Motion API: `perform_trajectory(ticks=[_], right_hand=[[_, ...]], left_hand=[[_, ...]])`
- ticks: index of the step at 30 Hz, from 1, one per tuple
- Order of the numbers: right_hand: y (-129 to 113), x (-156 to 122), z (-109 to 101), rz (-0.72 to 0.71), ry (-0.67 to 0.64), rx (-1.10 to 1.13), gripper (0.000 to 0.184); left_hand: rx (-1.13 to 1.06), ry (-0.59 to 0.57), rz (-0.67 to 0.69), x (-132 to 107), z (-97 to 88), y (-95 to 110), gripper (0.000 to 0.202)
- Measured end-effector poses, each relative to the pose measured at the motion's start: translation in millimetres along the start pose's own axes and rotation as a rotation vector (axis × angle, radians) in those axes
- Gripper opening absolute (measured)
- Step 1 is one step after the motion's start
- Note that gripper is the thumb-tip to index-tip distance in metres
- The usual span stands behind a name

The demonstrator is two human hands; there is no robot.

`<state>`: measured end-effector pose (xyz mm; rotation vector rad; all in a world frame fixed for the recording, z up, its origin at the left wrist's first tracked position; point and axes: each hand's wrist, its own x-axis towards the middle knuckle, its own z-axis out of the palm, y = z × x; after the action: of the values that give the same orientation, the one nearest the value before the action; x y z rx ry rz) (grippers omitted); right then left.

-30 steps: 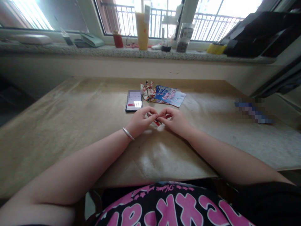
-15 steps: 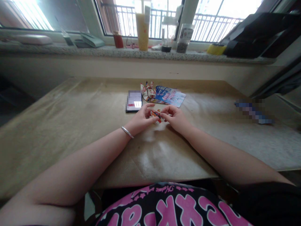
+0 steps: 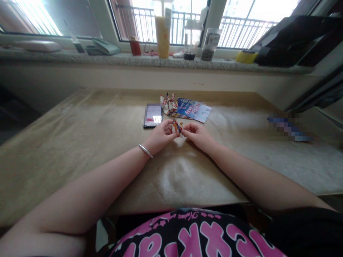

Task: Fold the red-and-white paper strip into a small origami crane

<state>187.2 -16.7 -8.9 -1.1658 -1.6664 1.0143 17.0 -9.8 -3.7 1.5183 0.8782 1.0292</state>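
A small piece of folded printed paper (image 3: 177,127), white with red, orange and dark blue patches, is held just above the table. My left hand (image 3: 162,135) pinches its left side between thumb and fingers; a silver bangle is on that wrist. My right hand (image 3: 197,134) has thumb and forefinger closed on its right edge. Just beyond the hands lie several folded paper shapes (image 3: 169,105) in similar colours. Beside them is a fanned stack of blue printed sheets (image 3: 195,109). A phone (image 3: 153,115) with a lit screen lies close behind my left hand.
The table (image 3: 107,117) has a tan cover. A blurred-out bluish strip (image 3: 289,128) lies at its right. Along the granite windowsill (image 3: 107,60) stand a tall yellow-filled container (image 3: 162,37), a red jar (image 3: 135,46), a clear jar (image 3: 210,44), yellow tape (image 3: 245,56) and a black bag (image 3: 289,43).
The folded paper has turned in the fingers and shifted slightly left and up. My right fingers now grip lower at its right edge; my left hand has barely moved.
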Motion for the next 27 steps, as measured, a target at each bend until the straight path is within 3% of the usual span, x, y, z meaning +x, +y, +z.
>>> perform_trajectory(ticks=[11, 17, 27], right_hand=[[-0.8, -0.4, 0.2, 0.058, -0.024, 0.022, 0.025], [-1.4, -0.2, 2.7, 0.039, -0.01, 0.086, 0.025], [-0.1, 1.1, 2.7, -0.001, -0.02, 0.102, 0.019]], left_hand=[[0.011, -0.029, -0.002, 0.3, -1.8, -2.3, 0.039], [0.052, 0.014, -0.024, 0.7, -2.2, -3.0, 0.043], [0.085, -0.016, -0.009, -0.9, -2.4, 1.2, 0.043]])
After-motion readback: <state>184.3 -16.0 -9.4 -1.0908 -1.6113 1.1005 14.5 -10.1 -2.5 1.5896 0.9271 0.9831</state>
